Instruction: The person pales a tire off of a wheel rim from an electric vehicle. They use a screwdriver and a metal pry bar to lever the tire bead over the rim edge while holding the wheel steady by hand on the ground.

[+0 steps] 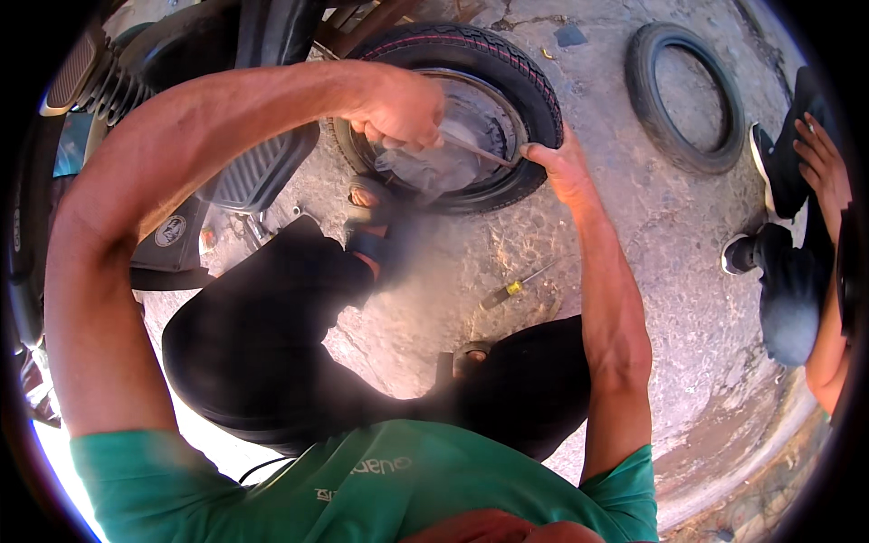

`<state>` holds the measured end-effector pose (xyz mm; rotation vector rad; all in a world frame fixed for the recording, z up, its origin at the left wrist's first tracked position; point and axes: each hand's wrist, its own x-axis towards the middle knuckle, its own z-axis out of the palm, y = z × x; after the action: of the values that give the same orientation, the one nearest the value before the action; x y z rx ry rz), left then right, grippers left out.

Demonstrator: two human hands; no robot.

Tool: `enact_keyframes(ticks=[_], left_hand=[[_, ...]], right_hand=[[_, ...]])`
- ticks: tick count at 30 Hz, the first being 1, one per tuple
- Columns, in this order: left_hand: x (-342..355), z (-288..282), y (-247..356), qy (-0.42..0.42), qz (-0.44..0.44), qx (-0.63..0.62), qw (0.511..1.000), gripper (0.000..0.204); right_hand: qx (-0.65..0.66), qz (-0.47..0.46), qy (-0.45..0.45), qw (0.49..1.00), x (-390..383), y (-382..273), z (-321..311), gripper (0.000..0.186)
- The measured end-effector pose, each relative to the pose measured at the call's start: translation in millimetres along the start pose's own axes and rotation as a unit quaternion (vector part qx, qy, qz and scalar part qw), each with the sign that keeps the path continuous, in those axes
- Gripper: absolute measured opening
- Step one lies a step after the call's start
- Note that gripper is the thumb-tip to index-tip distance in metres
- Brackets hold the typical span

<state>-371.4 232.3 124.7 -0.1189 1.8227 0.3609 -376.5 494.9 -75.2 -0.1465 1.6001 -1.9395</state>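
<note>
A black tire [518, 71] with red lines on its tread lies around a metal wheel rim [484, 88] on the ground ahead of me. My left hand [400, 107] is closed around a thin metal tire lever [477, 150]. The lever slants across the wheel, its far end at the right edge of the rim beside my right thumb. My right hand [563, 166] grips the tire's right side, thumb on top; its other fingers are mostly hidden. Crumpled clear plastic [424, 170] lies over the wheel's middle, under my left hand.
A screwdriver [514, 287] with a yellow and black handle lies on the concrete between my feet and the wheel. Another tire [641, 90] rests at the far right. A parked motorbike [262, 167] stands at the left. Another person's hand [822, 163] and legs show at the right edge.
</note>
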Motion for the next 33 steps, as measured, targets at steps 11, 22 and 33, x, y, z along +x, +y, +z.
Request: enact_keyframes(ticks=[11,22,33], left_hand=[[-26,116,21,-0.026,-0.056,-0.373,0.926,0.029],[-4,71,-20,-0.040,-0.004,-0.284,0.958,0.028],[-16,192,42,0.025,-0.007,-0.499,0.866,0.028]], right_hand=[[0.007,-0.004,0.011,1.000,3,11,-4,0.072],[0.008,-0.024,0.000,1.000,3,7,0,0.072],[0.020,-0.013,0.002,1.000,-1,10,-5,0.071]])
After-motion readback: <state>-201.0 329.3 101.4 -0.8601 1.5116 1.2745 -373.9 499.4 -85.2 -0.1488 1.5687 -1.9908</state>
